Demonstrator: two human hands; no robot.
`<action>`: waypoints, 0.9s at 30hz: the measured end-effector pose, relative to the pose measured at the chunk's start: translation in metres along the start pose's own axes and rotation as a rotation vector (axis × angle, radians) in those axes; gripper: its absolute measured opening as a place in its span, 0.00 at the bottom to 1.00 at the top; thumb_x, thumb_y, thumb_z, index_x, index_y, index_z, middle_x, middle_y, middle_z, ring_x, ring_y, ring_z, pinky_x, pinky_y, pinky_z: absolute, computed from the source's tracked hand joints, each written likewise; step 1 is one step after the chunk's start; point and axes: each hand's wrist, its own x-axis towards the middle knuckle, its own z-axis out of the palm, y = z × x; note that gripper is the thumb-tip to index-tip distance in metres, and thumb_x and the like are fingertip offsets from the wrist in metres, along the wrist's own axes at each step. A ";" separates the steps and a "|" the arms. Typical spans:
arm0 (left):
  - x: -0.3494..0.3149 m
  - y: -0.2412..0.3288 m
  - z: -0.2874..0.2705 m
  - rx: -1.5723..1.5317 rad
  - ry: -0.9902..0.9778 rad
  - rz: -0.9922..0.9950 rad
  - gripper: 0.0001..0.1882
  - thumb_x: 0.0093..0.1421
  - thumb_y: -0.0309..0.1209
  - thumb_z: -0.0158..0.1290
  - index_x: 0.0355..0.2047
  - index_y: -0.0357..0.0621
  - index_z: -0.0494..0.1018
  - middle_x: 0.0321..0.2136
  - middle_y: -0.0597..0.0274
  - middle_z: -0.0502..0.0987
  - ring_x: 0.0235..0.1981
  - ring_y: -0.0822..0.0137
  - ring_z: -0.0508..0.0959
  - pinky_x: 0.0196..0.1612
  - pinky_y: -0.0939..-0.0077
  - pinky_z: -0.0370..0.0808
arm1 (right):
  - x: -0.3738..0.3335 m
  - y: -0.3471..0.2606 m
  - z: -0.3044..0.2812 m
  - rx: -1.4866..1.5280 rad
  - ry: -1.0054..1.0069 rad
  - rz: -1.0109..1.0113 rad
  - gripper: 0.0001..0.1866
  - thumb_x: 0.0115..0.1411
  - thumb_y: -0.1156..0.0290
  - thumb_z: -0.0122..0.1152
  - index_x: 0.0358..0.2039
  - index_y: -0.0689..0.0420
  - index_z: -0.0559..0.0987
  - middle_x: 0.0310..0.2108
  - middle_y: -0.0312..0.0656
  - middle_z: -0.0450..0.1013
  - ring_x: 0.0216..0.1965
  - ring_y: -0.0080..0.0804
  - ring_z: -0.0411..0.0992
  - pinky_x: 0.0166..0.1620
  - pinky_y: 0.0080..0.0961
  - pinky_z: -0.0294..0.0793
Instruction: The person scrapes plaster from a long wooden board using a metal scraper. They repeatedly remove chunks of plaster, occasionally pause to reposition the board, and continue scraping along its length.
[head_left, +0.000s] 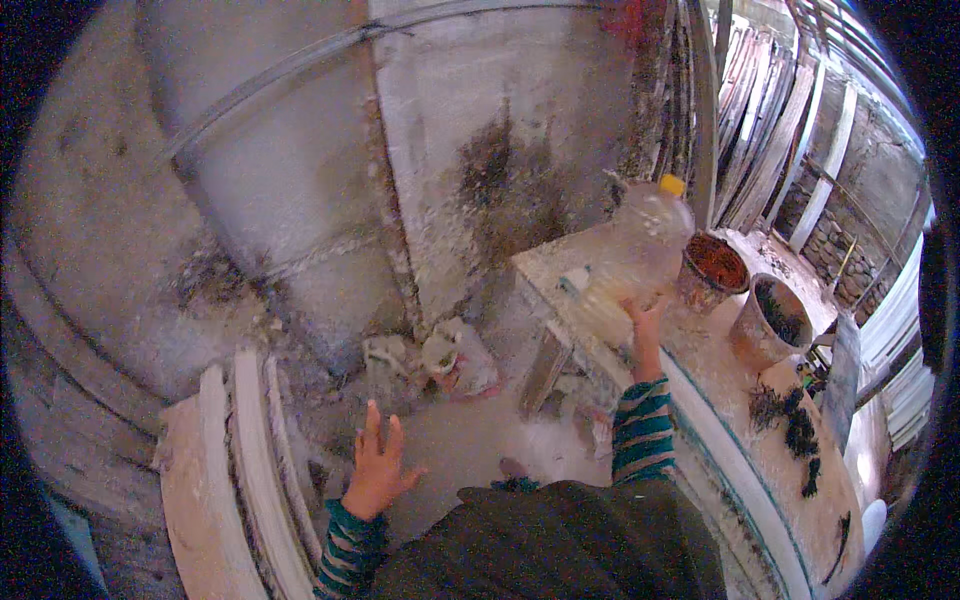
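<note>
My left hand (378, 470) hangs over the floor on the left, its fingers spread and nothing in it. My right hand (645, 322) is over the far end of the wooden workbench (690, 345), smeared by motion. Just left of its fingers lies a pale yellowish, see-through thing (603, 308), too blurred to name. Whether the fingers grip it I cannot tell. Beyond that hand stands a large clear plastic jug (655, 220) with a yellow cap. To its right are a bucket of reddish-brown material (715, 265) and a second bucket with dark contents (775, 315).
Dark clumps (795, 420) lie on the bench's right side. Long pale boards (245, 470) stand at the lower left. Crumpled bags (455, 360) sit on the floor by the stained wall (470, 110). Wooden strips (755, 130) lean at the back right.
</note>
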 end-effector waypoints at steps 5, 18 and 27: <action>0.086 -0.003 0.064 -0.089 0.007 -0.096 0.56 0.38 0.35 0.66 0.58 0.32 0.39 0.59 0.32 0.33 0.59 0.34 0.45 0.58 0.56 0.55 | 0.164 0.005 -0.020 0.122 0.237 -0.124 0.47 0.43 0.59 0.68 0.56 0.64 0.52 0.52 0.50 0.57 0.55 0.42 0.55 0.56 0.32 0.54; 0.120 -0.008 0.053 -0.032 0.016 -0.736 0.59 0.35 0.26 0.66 0.60 0.35 0.37 0.61 0.39 0.31 0.59 0.40 0.51 0.54 0.60 0.64 | 0.401 0.069 0.040 -0.883 0.344 -0.317 0.42 0.38 0.60 0.70 0.54 0.57 0.61 0.49 0.46 0.64 0.52 0.44 0.60 0.55 0.40 0.57; 0.072 -0.004 0.082 0.119 0.250 -0.979 0.58 0.39 0.32 0.65 0.61 0.43 0.34 0.60 0.39 0.32 0.57 0.38 0.53 0.54 0.59 0.64 | 0.475 0.120 0.097 -1.132 -0.002 -0.400 0.39 0.39 0.62 0.68 0.53 0.57 0.63 0.50 0.47 0.64 0.53 0.45 0.60 0.55 0.40 0.57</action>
